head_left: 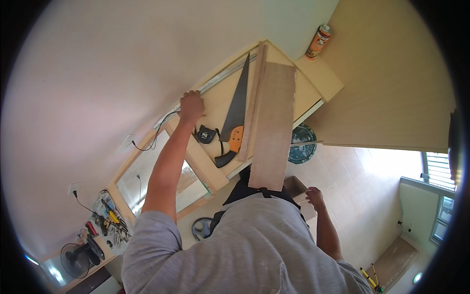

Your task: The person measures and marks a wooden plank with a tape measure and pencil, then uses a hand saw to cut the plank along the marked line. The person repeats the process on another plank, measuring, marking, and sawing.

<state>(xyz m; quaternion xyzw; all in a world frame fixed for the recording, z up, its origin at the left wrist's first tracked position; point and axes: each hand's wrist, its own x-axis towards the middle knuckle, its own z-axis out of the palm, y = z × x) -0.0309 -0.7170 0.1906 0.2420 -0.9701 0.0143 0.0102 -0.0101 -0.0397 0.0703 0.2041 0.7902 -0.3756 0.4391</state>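
My left hand (192, 105) is curled closed over a long metal strip (223, 73) at the back edge of a pale wooden bench top (213, 105). Whatever lies inside its fingers is hidden. To its right are a black tape measure (205, 134) and a handsaw (236, 110) with an orange and black handle. Beyond the saw lie a narrow wooden strip (254, 98) and a wide thin board (273, 122), whose near end overhangs toward my waist. My right hand (316, 197) hangs low on the right, fingers bent, beside a brown box-like piece (296, 188).
An orange canister (319, 41) stands at the far corner. A dark green round container (302, 143) sits below the bench's right edge. At left are a framed glass panel (147, 179), a black cable (155, 142), several hand tools (111, 218) and a small fan (78, 257).
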